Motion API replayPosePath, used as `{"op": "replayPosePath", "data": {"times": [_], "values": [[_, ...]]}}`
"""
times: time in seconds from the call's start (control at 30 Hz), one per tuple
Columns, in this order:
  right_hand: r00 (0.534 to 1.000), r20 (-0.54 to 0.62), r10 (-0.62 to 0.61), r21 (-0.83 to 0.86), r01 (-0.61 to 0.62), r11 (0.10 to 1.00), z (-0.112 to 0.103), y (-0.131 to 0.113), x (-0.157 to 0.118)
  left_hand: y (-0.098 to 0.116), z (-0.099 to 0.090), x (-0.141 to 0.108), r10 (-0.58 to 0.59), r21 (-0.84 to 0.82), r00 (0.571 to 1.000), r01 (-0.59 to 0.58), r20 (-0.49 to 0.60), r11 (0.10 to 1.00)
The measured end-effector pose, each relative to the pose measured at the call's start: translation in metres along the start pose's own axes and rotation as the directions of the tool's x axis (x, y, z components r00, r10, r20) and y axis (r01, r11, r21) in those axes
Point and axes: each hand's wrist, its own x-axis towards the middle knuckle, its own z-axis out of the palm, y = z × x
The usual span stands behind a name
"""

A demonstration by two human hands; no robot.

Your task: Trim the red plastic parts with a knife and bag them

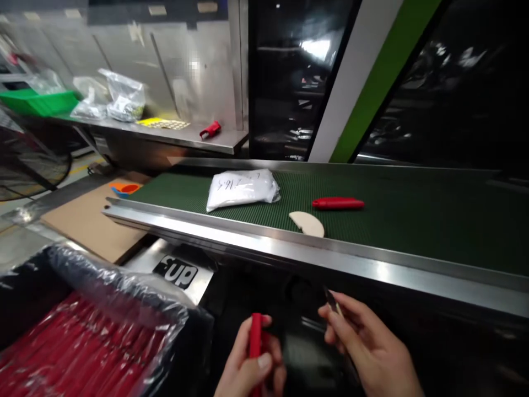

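In my left hand [252, 364] I grip a red plastic handle [255, 336], held upright between thumb and fingers. My right hand [367, 342] pinches a slim dark tool with a pointed tip [330, 299], which looks like a small knife; its exact kind is unclear. Both hands are apart, below the near rail of a green conveyor belt [397, 215]. Another red handle [338, 203] lies on that belt. Nearer the rail is a cream half-round piece [308, 223]. A white plastic packet with handwriting [243, 188] sits to their left.
At lower left stands a plastic-lined box [165, 298] full of red handles [82, 342]. The conveyor's metal rail [264, 242] crosses before me. Behind, a steel bench [165, 132] bears clear bags [126, 99], a red part [210, 129] and a green tray [39, 102].
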Motion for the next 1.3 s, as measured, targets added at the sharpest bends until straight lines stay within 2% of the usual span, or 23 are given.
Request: {"op": "replayPosePath", "data": {"times": [0.1, 0.23, 0.3, 0.33, 0.57, 0.77, 0.93, 1.3], "values": [[0.961, 0.166, -0.221, -0.270, 0.260, 0.927, -0.004, -0.027, -0.007, 0.013, 0.025, -0.003, -0.032, 0.093, 0.999, 0.030, 0.019, 0.995], [0.805, 0.368, -0.466, -0.433, 0.592, 0.680, -0.004, -0.056, -0.006, 0.022, 0.041, -0.008, -0.042, 0.106, 0.999, 0.039, 0.024, 0.994], [0.736, 0.430, -0.523, -0.448, 0.677, 0.584, -0.001, -0.063, -0.006, 0.023, 0.042, -0.011, -0.051, 0.105, 0.999, 0.049, 0.016, 0.993], [0.721, 0.446, -0.530, -0.455, 0.693, 0.559, 0.002, -0.066, -0.007, 0.023, 0.041, -0.012, -0.051, 0.111, 0.999, 0.050, 0.003, 0.993], [0.721, 0.452, -0.525, -0.526, 0.691, 0.496, 0.014, -0.071, -0.007, 0.029, 0.038, -0.014, -0.062, 0.115, 0.994, 0.073, -0.090, 0.991], [0.711, 0.498, -0.497, -0.516, 0.703, 0.489, 0.015, -0.067, -0.005, 0.031, 0.039, -0.013, -0.063, 0.068, 0.994, 0.068, -0.084, 0.995], [0.689, 0.549, -0.473, -0.537, 0.725, 0.432, 0.011, -0.064, -0.002, 0.031, 0.041, -0.012, -0.086, 0.043, 0.993, 0.090, -0.085, 0.995], [0.685, 0.538, -0.492, -0.541, 0.728, 0.422, 0.009, -0.063, -0.001, 0.030, 0.043, -0.011, -0.111, 0.067, 0.992, 0.115, -0.060, 0.991]]}}
